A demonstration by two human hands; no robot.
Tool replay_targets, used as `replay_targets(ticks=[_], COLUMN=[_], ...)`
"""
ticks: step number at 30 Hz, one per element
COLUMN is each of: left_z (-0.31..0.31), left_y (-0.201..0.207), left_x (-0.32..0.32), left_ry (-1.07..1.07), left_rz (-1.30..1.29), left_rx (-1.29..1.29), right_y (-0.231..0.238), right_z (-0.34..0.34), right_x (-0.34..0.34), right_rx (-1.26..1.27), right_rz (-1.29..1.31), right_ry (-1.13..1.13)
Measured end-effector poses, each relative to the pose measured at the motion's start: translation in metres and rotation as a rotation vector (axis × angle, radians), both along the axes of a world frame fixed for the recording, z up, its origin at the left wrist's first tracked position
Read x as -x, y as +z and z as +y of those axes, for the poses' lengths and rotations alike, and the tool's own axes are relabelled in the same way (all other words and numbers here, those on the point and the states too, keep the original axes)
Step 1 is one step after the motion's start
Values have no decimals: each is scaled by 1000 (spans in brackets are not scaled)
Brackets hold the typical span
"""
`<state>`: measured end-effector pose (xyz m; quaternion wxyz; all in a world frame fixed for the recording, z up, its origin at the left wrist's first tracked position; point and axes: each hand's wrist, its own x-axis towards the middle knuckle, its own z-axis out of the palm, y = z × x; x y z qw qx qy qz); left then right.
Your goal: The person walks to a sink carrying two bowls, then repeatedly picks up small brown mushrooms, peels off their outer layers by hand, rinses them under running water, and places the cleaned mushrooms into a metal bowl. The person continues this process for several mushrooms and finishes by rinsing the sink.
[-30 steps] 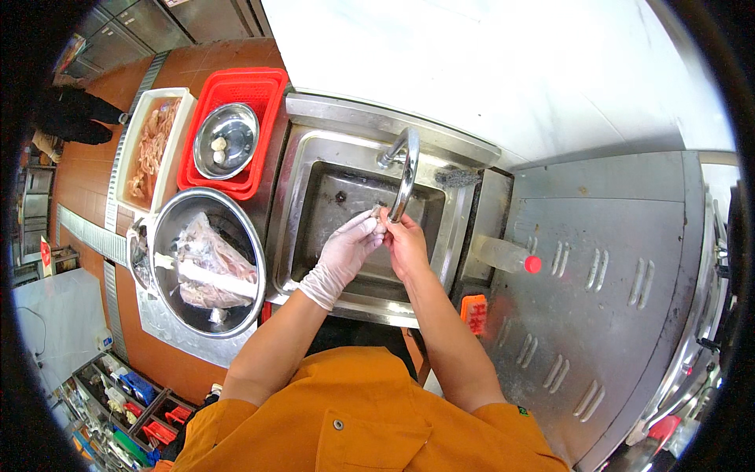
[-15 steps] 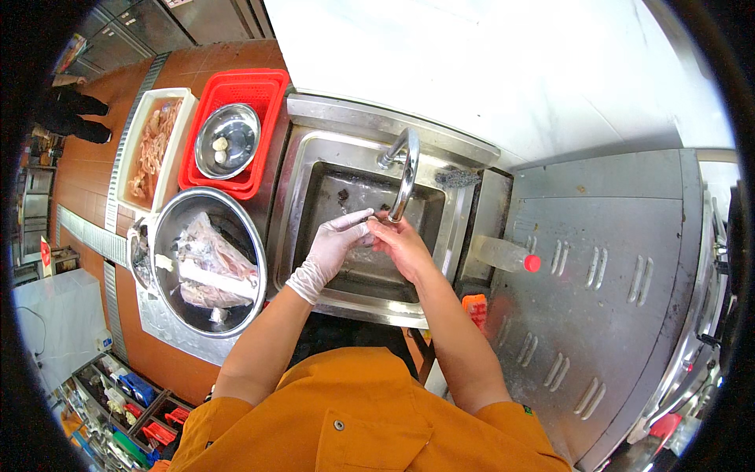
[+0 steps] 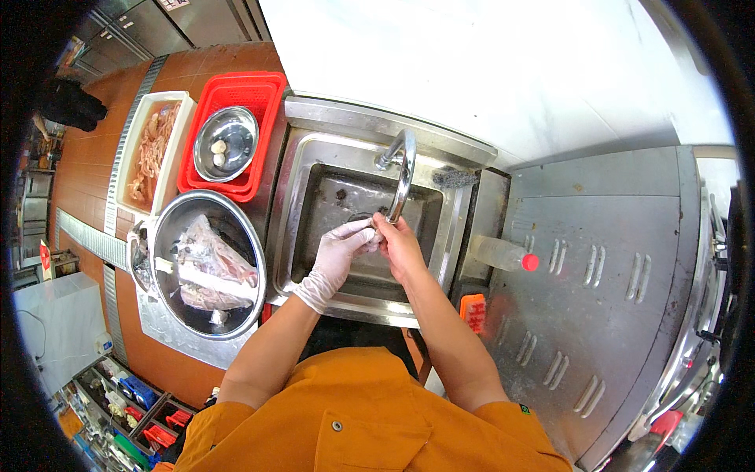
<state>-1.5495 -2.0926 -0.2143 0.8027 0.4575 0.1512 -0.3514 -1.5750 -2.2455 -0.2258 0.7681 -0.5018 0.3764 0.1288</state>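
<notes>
Both my hands meet beneath the curved metal faucet [image 3: 409, 169], over the steel sink [image 3: 330, 185]. My left hand [image 3: 336, 253], in a white glove, has its fingers curled and pinched together. My bare right hand [image 3: 403, 252] presses its fingertips against the left ones, just under the spout. Whatever sits between the fingers is small and mostly covered, so its kind cannot be made out. Dark scraps [image 3: 340, 194] lie on the sink bottom.
Left of the sink stand a large steel bowl [image 3: 262, 293] of pale raw fish or meat pieces, a red basket [image 3: 206, 96] holding a small steel bowl [image 3: 245, 130], and a white tub [image 3: 182, 118] of raw meat. At right are a red-capped bottle [image 3: 497, 252] and an orange brush [image 3: 473, 311].
My left hand has closed more tightly and turned slightly, its fingers no longer stretched out. My right fingertips have shifted up a little toward the spout. In the background, a person has moved.
</notes>
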Motion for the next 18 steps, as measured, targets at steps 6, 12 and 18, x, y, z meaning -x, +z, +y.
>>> replay_targets(ticks=[6, 12, 18], left_z=[8, 9, 6], left_y=[-14, -22, -25], left_x=[-1, -14, -15], left_ry=[21, 91, 93], left_rz=[181, 290, 295], left_rx=[183, 397, 494], right_y=[4, 8, -3], right_z=[4, -2, -1], right_x=[-1, 8, 4], right_rx=[-179, -374, -333], right_rz=[-24, -169, -246], right_ry=[-36, -16, -54])
